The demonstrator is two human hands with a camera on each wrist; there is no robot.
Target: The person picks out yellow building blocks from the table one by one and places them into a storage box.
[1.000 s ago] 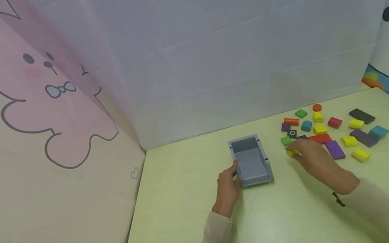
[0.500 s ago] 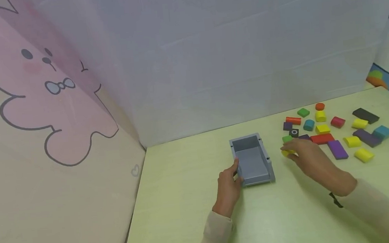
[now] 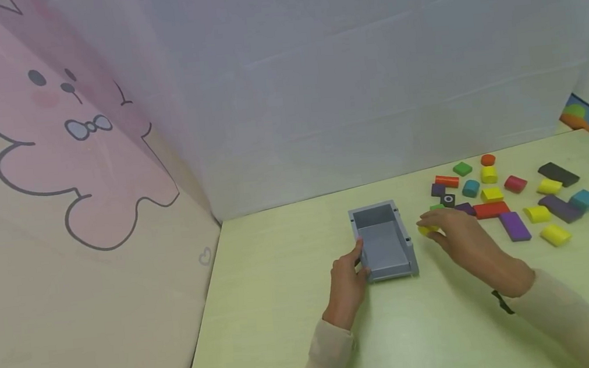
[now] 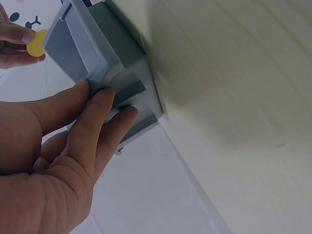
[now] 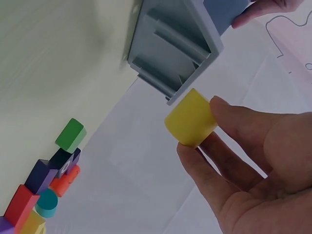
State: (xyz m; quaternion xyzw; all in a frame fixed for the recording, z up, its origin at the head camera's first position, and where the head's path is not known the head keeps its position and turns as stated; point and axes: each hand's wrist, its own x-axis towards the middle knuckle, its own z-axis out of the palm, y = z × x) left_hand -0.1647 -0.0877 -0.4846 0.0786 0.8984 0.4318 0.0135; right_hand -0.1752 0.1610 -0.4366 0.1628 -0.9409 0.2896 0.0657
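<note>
A grey rectangular open-topped box [image 3: 382,243] stands on the table, its inside bare in the head view. My left hand [image 3: 346,286] grips the box's left wall, thumb at the rim and fingers against the outer side, as the left wrist view shows. To the right of the box, my right hand [image 3: 465,245] pinches a yellow cylindrical block [image 5: 191,118] between thumb and fingers. The block is held above the table, near the box's right side but apart from it in the head view.
Several coloured blocks lie scattered on the table at the right, among them a red block [image 3: 491,210], a purple block [image 3: 515,226], a teal block [image 3: 585,200] and a black block [image 3: 558,174]. A white curtain [image 3: 370,84] hangs along the table's back edge.
My right hand has moved slightly left toward the box with the yellow block. The left hand keeps its hold on the box. The head view has shifted slightly.
</note>
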